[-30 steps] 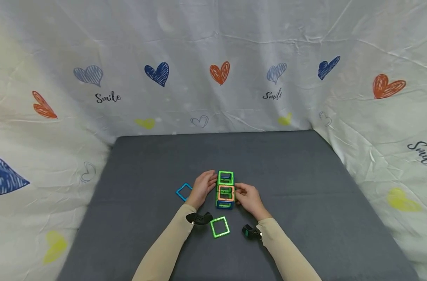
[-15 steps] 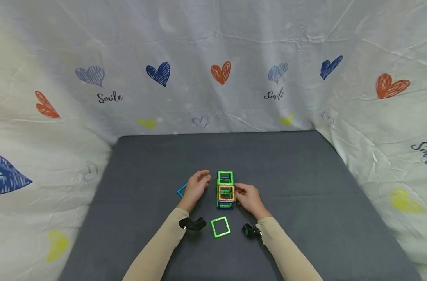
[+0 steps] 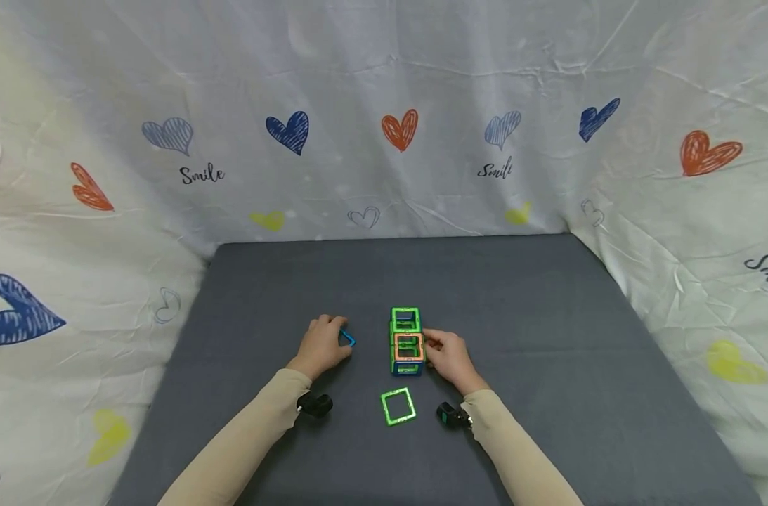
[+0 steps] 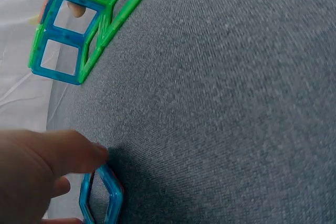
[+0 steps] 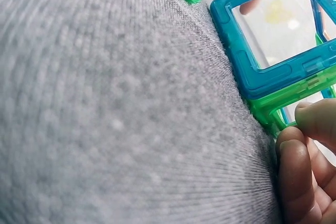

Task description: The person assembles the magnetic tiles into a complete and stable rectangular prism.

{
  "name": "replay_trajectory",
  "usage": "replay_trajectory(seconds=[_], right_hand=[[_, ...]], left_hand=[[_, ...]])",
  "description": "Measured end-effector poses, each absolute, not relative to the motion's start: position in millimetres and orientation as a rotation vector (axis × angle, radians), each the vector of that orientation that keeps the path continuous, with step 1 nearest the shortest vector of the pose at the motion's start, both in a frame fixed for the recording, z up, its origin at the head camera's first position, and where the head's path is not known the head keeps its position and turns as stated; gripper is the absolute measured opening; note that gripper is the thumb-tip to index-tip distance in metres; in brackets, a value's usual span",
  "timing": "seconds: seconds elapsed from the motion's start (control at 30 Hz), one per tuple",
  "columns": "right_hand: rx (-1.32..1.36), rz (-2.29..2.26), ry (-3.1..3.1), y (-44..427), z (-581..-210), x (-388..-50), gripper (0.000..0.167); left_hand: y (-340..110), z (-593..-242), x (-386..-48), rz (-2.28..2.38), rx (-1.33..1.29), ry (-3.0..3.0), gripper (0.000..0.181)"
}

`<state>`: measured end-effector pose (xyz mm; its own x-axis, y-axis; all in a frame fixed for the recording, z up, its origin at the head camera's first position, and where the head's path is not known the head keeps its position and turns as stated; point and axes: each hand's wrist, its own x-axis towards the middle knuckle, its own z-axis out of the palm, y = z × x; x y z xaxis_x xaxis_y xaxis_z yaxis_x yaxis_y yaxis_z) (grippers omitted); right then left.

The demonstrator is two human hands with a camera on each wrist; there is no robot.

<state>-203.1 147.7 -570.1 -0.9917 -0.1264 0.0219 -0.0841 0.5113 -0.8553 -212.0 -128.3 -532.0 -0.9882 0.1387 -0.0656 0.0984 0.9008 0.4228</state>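
A block of joined magnetic tiles [image 3: 407, 327], green and blue square frames with an orange one, stands mid-table. My right hand [image 3: 450, 360] is at its right side; in the right wrist view the thumb [image 5: 317, 118] and index finger pinch a green lower edge below a blue square frame. Left of the block, my left hand [image 3: 322, 346] grips a loose blue magnetic tile [image 3: 348, 338], covering most of it. In the left wrist view a fingertip [image 4: 97, 153] touches this tile's upper edge; the other fingers are partly hidden.
A loose green magnetic tile [image 3: 398, 406] lies flat in front of the block, between the forearms. The dark grey table [image 3: 516, 295] meets a white cloth backdrop [image 3: 333, 176] printed with hearts.
My left hand has moved left, away from the block's side, and come down on the loose blue tile. The right hand stays at the block.
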Motion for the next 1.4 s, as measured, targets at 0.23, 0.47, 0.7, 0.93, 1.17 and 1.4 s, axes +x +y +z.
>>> replay_trajectory(seconds=[0.23,0.47,0.7,0.93,1.17,1.4], right_hand=[[-0.165,-1.523,2.687,147.9,-569.0,-202.7,0.036],[-0.166,-1.535,2.678,146.8,-568.7,-201.0,0.035],[-0.152,-1.54,2.678,145.3,-570.8,-199.8,0.035],[-0.161,-1.559,2.675,146.4,-571.7,-202.1,0.035],[-0.181,-1.554,2.694,146.6,-572.2,-201.4,0.034],[-0.188,-1.556,2.684,147.9,-572.1,-201.4,0.034]], left_hand=[[-124.9,-528.4,-213.7,0.551,0.235,2.958,0.05],[-121.3,-524.7,-214.5,0.567,0.274,2.961,0.045],[-116.2,-524.2,-217.8,0.665,0.213,2.937,0.047],[-109.6,-521.1,-229.8,0.979,0.071,2.778,0.048],[-99.7,-519.7,-235.9,1.263,-0.093,2.554,0.049],[-88.5,-520.7,-242.6,1.456,-0.22,2.408,0.045]])
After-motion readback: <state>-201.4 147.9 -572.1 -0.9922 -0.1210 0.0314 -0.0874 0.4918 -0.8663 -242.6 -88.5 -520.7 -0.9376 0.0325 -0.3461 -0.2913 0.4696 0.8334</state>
